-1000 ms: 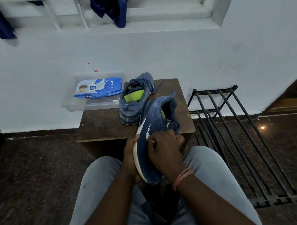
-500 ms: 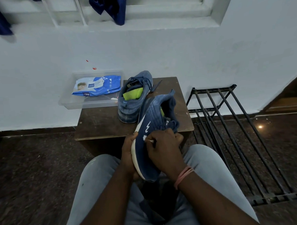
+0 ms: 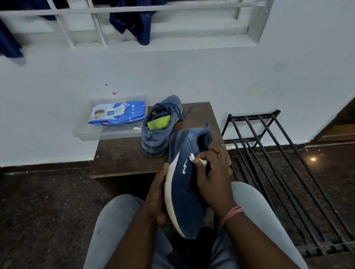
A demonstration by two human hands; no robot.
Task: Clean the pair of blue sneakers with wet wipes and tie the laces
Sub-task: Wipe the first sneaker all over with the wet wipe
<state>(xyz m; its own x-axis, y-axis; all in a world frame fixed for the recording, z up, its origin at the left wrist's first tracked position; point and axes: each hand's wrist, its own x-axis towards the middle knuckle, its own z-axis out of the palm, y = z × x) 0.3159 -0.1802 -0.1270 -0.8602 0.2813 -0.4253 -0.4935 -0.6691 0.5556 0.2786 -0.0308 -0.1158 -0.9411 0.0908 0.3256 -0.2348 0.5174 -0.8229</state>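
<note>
A dark blue sneaker (image 3: pixel 184 186) with a white sole is held on its side above my lap, toe toward me. My left hand (image 3: pixel 157 195) grips its sole from the left. My right hand (image 3: pixel 213 175) presses a small white wet wipe (image 3: pixel 195 159) against the sneaker's side near the white logo. The second blue sneaker (image 3: pixel 160 125) stands on the brown table (image 3: pixel 121 154), its laces loose and a green insole showing. A blue pack of wet wipes (image 3: pixel 117 115) lies in a clear plastic tray (image 3: pixel 82 133) at the table's back left.
A black metal rack (image 3: pixel 278 171) lies on the dark floor to the right. A white wall stands behind the table, with a barred window and a blue cloth (image 3: pixel 134 21) hanging above. My grey-trousered knees flank the held sneaker.
My right hand with the wipe has slid up the sneaker's side toward the heel. The camera view has tilted upward, showing more of the window.
</note>
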